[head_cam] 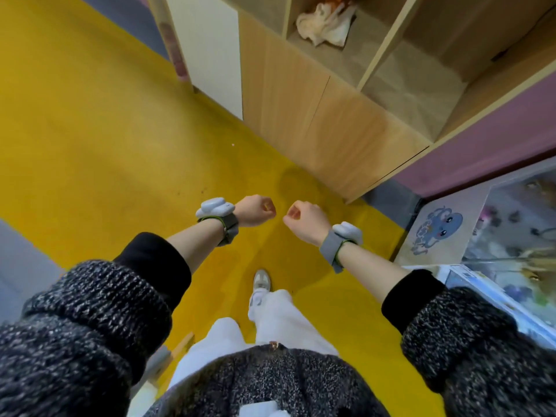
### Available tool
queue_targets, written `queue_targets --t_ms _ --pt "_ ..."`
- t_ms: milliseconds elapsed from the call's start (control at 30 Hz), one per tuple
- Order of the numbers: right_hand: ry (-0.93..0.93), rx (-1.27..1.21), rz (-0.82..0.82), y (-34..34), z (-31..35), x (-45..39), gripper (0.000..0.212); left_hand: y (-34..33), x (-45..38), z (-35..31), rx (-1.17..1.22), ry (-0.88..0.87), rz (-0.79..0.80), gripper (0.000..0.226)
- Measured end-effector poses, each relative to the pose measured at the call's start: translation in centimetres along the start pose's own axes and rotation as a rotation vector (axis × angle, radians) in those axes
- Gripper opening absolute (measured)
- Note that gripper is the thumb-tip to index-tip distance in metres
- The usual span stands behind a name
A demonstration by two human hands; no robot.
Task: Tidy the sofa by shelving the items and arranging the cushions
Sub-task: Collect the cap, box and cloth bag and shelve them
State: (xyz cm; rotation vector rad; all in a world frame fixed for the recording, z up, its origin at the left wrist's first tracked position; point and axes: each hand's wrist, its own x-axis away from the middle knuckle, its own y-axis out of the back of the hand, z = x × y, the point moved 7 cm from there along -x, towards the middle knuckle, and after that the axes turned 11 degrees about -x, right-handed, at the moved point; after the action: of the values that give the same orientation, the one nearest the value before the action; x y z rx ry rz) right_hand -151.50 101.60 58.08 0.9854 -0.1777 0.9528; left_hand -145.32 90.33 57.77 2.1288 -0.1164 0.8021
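Left hand (255, 210) and right hand (304, 219) are loose fists, fingers curled together on nothing, held out over the yellow floor (90, 121), probably between trips; a crumpled cloth (323, 27) sits in the shelf (388, 46); no sofa in view

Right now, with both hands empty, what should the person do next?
Probably turn away to fetch another item. Both the left hand and right hand are closed fists holding nothing, over the yellow floor; a crumpled cloth already lies in the wooden shelf.
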Motion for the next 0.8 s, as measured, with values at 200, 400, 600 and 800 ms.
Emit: queue_targets --t_ms 200,400,600,800 --pt "-0.047 0.071 0.048 -9.4 -2.1 5.3 0.029 -9.2 6.1 5.1 0.040 0.033 0.078 0.029" --pt "-0.072 0.103 0.147 -18.0 -2.9 12.1 0.028 -18.0 14.1 9.8 0.044 0.107 0.130 0.028" --pt "-0.042 0.212 0.225 -23.3 -3.7 18.0 0.033 -23.0 19.6 11.4 0.039 0.156 0.120 0.027" --pt "0.009 0.320 0.270 -28.1 -4.8 24.8 0.033 -27.4 27.0 11.6 0.049 0.203 0.003 0.025"
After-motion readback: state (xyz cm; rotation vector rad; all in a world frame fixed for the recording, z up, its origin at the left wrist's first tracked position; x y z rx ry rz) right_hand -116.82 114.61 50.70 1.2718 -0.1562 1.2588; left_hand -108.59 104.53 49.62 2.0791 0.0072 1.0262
